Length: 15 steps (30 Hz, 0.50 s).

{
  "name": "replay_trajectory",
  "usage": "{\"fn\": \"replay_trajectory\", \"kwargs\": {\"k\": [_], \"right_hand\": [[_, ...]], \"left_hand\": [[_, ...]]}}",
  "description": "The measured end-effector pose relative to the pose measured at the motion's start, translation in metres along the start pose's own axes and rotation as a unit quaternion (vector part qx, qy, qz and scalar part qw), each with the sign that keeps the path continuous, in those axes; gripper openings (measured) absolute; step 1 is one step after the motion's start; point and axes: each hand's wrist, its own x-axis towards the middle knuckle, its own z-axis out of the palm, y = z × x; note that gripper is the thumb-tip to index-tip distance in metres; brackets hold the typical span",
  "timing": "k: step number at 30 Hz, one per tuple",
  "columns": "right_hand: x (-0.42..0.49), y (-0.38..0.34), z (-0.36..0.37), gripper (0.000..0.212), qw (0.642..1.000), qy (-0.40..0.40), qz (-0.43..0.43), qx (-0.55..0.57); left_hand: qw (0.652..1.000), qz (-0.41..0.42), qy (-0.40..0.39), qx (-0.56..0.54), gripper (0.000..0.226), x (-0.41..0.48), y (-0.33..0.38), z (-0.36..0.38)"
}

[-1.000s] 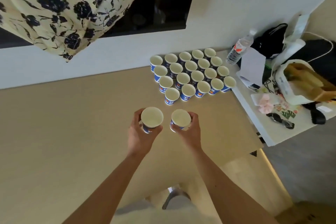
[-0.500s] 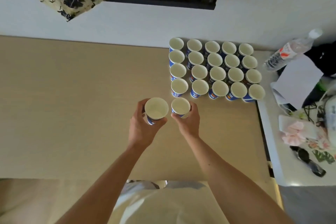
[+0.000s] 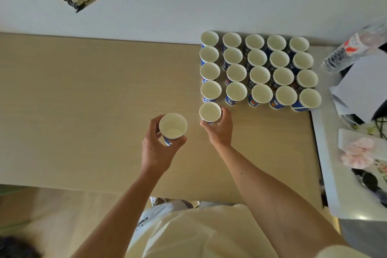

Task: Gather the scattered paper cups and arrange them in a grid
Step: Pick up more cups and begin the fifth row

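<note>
Head view: on the far right part of the tan table (image 3: 83, 100) stands the grid (image 3: 258, 69) of blue-and-white paper cups, mouths up, five across and four deep, rims close together. The right hand (image 3: 219, 130) has its fingers and thumb wrapped round the right cup (image 3: 210, 111), upright, just on the near side of the left column's nearest cup (image 3: 210, 90), where a fifth row would begin. Whether its base already rests on the table is hard to tell from above. The left hand (image 3: 156, 148) grasps the left cup (image 3: 173, 124) round its wall, also mouth up and tipped slightly, a little left of and nearer than the right cup, apart from it.

The free places run rightward along the near edge of the grid, starting in front of the second column's near cup (image 3: 236, 92). They lie right of both hands, so the right hand is nearer; the left cup would likely have to pass over or round the right cup. Each cup's long axis is vertical and should stay so when set down.

A water bottle (image 3: 354, 48) and a sheet of paper (image 3: 364, 84) lie on the white surface further right.
</note>
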Motion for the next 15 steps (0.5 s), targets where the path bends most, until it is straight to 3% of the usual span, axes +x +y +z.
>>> {"fn": "replay_trajectory", "kwargs": {"k": [15], "right_hand": [[0.0101, 0.0096, -0.0006, 0.057, 1.000, -0.007, -0.016, -0.020]], "left_hand": [[1.000, 0.007, -0.015, 0.011, 0.067, -0.0058, 0.0052, 0.0015]]}}
